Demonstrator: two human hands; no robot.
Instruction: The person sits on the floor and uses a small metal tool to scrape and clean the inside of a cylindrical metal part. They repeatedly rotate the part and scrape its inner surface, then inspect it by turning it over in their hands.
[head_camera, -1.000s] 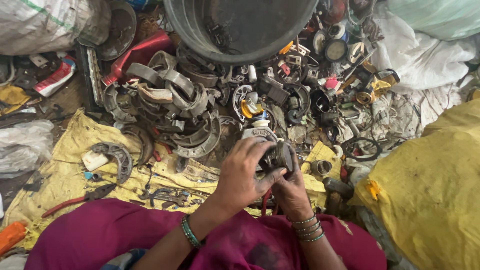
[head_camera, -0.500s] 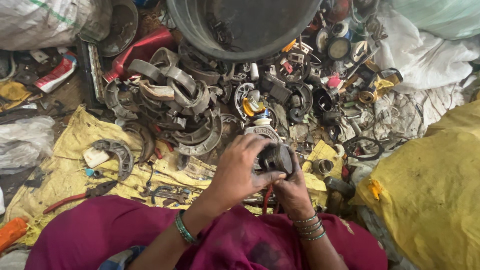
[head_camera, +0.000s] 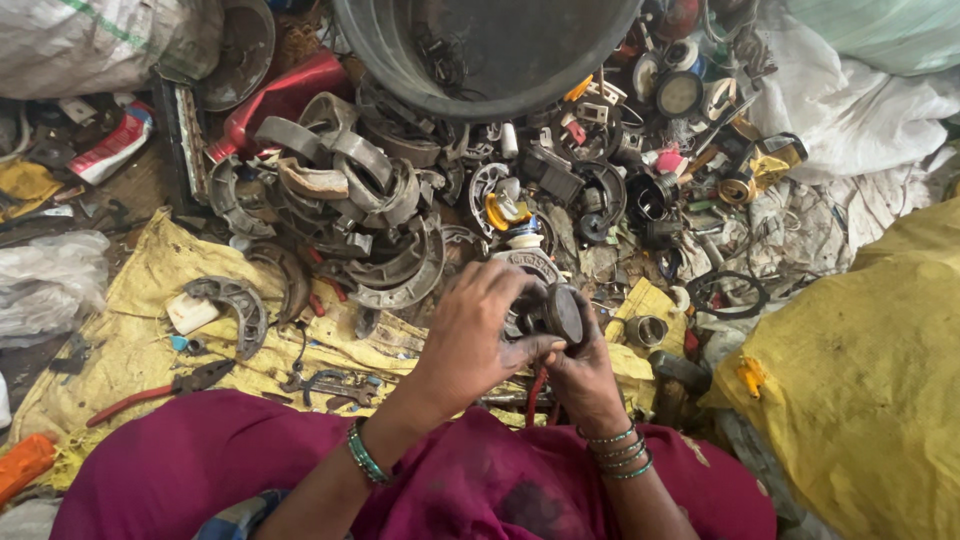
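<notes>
The left hand (head_camera: 475, 335) and right hand (head_camera: 585, 375) are pinching a dark round part (head_camera: 555, 312) between them above the yellow sack (head_camera: 140, 340), its flat face pointing up-right.

The person wears a magenta garment, green bangles on the left wrist (head_camera: 366, 455), and several on the right wrist (head_camera: 618, 452).

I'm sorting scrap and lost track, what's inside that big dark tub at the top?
Inside the tub, a few small metal scraps lie near the front wall. The rest of its bottom looks dark and bare; the far part is cut off by the frame.
</notes>
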